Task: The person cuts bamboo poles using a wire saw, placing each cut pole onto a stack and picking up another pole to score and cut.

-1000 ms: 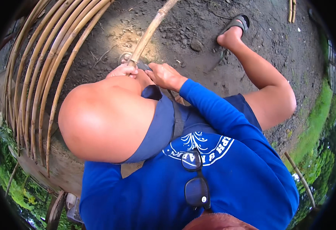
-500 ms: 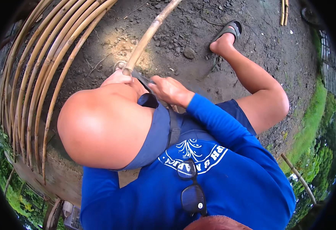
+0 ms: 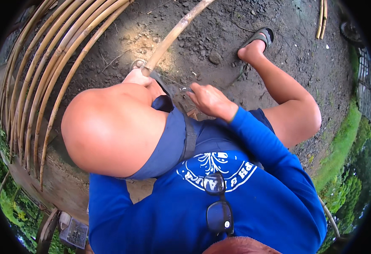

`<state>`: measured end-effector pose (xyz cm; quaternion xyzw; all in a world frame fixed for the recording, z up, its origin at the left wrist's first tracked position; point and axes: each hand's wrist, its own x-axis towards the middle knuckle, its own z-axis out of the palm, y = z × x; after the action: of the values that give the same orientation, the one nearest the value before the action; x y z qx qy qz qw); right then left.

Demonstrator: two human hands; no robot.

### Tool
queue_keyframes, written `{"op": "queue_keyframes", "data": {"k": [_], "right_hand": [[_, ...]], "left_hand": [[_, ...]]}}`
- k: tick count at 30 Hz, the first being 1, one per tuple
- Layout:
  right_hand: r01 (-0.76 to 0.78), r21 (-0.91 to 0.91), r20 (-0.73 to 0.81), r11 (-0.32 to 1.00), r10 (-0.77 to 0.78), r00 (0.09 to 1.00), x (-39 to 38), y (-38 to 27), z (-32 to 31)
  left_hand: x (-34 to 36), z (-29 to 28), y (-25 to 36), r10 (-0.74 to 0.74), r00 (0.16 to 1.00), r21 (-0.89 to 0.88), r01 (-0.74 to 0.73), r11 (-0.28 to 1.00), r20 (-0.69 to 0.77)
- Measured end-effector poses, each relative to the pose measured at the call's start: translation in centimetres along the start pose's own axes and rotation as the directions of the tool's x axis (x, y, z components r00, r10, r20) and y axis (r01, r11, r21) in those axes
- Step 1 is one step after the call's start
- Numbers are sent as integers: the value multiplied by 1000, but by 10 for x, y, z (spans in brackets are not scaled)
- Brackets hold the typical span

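Pale bamboo fills your left grip (image 3: 137, 77): the fingers close around the near end of a pole (image 3: 175, 36) that slants from upper centre toward the top edge. Your right hand (image 3: 213, 99), right of centre, is curled and apart from the pole; whether it holds anything, you cannot tell from this view. A dark flat strip (image 3: 161, 83) shows between the two hands, its kind unclear.

Your bent left knee (image 3: 113, 127) blocks the view of your left forearm. More bamboo poles (image 3: 60, 63) curve down the left side of the frame, and two short pieces (image 3: 321, 19) lie at upper right, near a dark round object (image 3: 350, 34). A stone (image 3: 214, 58) sits on the dark soil (image 3: 211, 76), left of your sandalled right foot (image 3: 253, 47).

At lower left stands a pale plastic crate (image 3: 74, 233), its contents too small to make out. White lettering and a plant-like motif mark your blue shirt (image 3: 257, 211); dark-framed glasses (image 3: 219, 211) hanging there carry a small white sticker (image 3: 227, 224) on one lens.
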<state>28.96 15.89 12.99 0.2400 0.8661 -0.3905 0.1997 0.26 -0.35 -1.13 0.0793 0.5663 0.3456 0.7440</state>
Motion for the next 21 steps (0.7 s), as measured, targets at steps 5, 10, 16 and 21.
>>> {"op": "queue_keyframes", "data": {"k": [5,10,16,21], "right_hand": [[173,52,-131,984,-165,978,86,-15,28],[1,77,-23,997,1,1000,5,7,7],[154,16,-82,988,-152,985,90,13,32],[-3,56,-34,998,5,999,-3,0,2]], "left_hand": [[8,5,7,12,1000,53,-12,998,-9],[0,-2,0,5,998,111,3,994,-69],[14,9,8,-3,997,253,22,967,-76],[-2,5,-6,18,982,378,56,924,-188]]}}
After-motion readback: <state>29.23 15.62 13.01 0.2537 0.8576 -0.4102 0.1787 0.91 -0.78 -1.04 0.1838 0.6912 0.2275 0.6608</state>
